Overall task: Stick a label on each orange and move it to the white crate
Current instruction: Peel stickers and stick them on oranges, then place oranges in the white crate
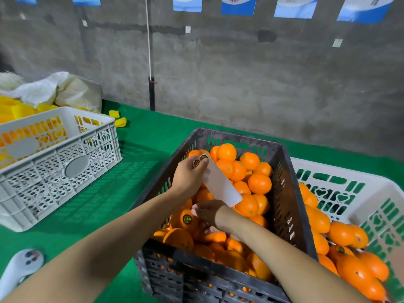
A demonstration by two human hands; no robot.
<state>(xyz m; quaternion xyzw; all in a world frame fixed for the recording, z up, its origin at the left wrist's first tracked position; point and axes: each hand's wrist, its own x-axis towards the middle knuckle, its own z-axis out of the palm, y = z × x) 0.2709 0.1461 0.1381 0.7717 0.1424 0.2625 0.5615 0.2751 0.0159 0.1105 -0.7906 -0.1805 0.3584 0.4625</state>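
Observation:
A black crate (286, 171) in front of me is full of oranges (259, 183). Above it, my left hand (188, 174) pinches a white backing strip (220, 185) that carries two round labels (200, 160) at its top end. Lower down, my right hand (208, 213) curls round an orange (183, 219) in the crate, and this orange bears a round label on its upper side. On the right stands a white crate (349, 178) holding several oranges (341, 234), one of which shows a label.
A second white crate (65, 136) sits at the left on the green table cover (140, 136). Behind it lie yellow plastic pieces (19, 110) and pale sacks (65, 90). A white handheld device (21, 263) lies at the bottom left. A concrete wall closes the back.

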